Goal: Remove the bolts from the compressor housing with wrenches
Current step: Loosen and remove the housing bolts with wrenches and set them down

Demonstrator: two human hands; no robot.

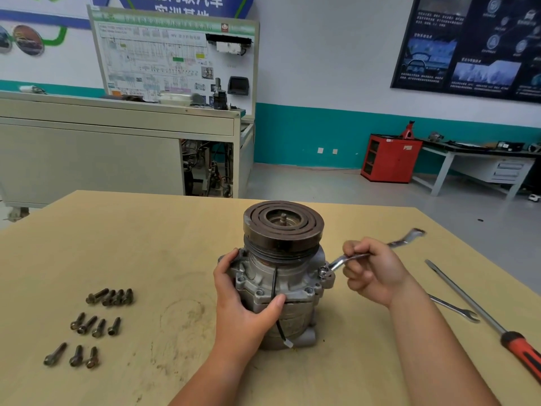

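Head view: steadying the compressor housing (282,278), upright on the table (146,259), with the left hand (243,306), fingers and thumb curled round its body; gripping a wrench (341,260) in the right hand (373,271), fingers clamped on the shank, ring end seated on a bolt (323,271) at the right flange.

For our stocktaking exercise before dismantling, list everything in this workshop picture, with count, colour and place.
compressor: one, grey with dark pulley, table centre
loose bolts: eleven, dark, table left, three rows
held wrench: one, silver, on a bolt at housing's right
spare wrench: one, silver, table right
screwdriver: one, red-black handle, table right edge
table: one, tan, under everything
cabinet: one, red, far floor
left hand: one, grips compressor
right hand: one, holds held wrench
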